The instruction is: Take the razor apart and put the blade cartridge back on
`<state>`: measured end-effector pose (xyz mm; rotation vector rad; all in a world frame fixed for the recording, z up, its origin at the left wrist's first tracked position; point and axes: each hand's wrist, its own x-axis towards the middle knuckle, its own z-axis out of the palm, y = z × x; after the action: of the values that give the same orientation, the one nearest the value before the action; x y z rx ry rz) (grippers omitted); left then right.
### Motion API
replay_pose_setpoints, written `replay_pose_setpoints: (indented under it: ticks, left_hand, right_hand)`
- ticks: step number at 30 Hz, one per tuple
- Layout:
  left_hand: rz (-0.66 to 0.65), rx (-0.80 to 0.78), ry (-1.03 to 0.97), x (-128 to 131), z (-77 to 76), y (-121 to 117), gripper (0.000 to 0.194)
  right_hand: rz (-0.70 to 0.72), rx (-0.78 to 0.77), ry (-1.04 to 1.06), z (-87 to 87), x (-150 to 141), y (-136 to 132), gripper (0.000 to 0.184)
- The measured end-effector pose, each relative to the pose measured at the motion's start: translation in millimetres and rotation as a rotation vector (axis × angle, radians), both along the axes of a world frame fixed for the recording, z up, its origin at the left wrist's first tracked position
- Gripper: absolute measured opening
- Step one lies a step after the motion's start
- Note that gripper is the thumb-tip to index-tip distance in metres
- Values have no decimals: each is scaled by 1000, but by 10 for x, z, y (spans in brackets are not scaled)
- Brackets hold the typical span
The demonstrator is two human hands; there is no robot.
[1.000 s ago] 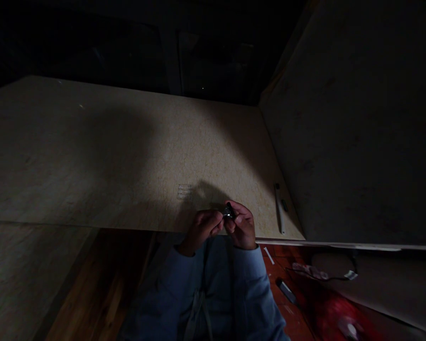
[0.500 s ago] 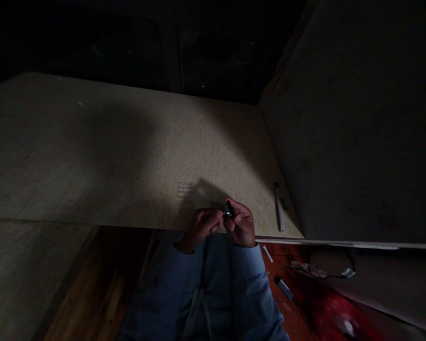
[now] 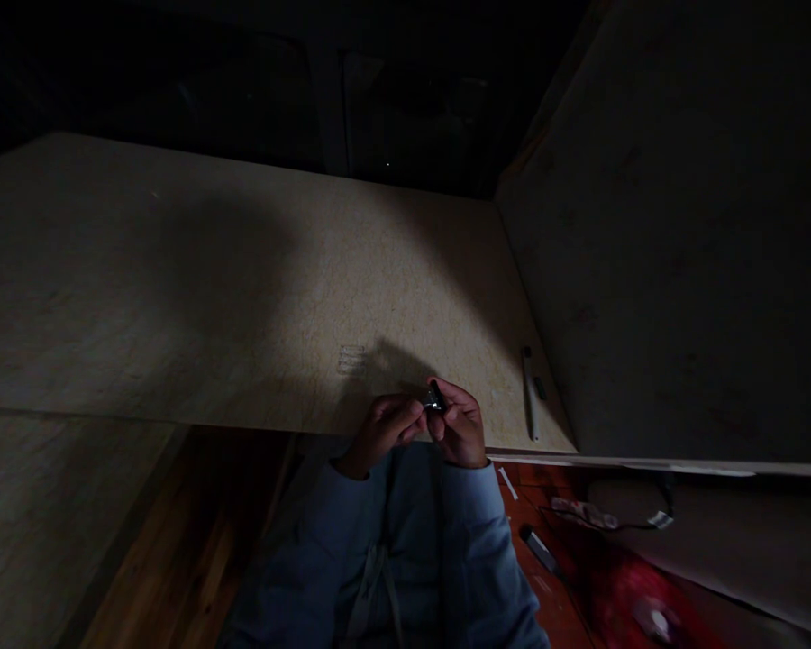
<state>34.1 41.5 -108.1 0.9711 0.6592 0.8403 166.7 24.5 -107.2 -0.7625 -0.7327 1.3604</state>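
Observation:
Close to the table's front edge, a small black-and-silver binder clip (image 3: 436,397) is held between my two hands. The fingers and thumb of my right hand (image 3: 460,428) are closed around its black body. My left hand (image 3: 388,428) pinches the shiny metal part on the clip's left side, and its fingertips cover some of it. Beyond my hands, a small patch of thin dark lines (image 3: 351,360) shows on the tabletop (image 3: 243,297); whether it is drawn or made of wire, I cannot tell.
At the table's right side lie a white pen-like stick (image 3: 531,397) and a small dark green piece (image 3: 540,388). A panel (image 3: 676,252) rises along that side. On the reddish floor are a grey box-like object (image 3: 539,549), a white strip (image 3: 508,483) and a red bag-like thing (image 3: 639,599).
Both hands keep their grip on the clip, almost still. The view has shifted very slightly.

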Motion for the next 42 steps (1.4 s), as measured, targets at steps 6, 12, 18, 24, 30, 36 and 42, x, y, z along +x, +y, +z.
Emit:
replay_pose_setpoints:
  ticks: [6, 12, 18, 24, 30, 36, 42]
  left_hand:
    - [18, 21, 5, -3, 21, -1, 58]
    - [45, 33, -6, 8, 18, -4, 60]
    - [75, 16, 0, 15, 31, -19, 62]
    - [75, 51, 6, 18, 46, -27, 62]
    - [104, 63, 22, 29, 31, -34, 59]
    - [94, 63, 38, 23, 25, -40, 60]
    - [106, 61, 95, 12, 44, -48, 60]
  right_hand:
    - [-14, -37, -32, 7, 9, 5, 54]
    - [23, 19, 15, 18, 15, 7, 49]
    - [34, -3, -4, -13, 31, 2, 52]
    - [24, -7, 21, -12, 35, 6, 50]
    - [26, -15, 11, 5, 38, 3, 52]
    - [36, -21, 26, 14, 41, 2, 52]
    - [46, -26, 5, 15, 51, -3, 52]
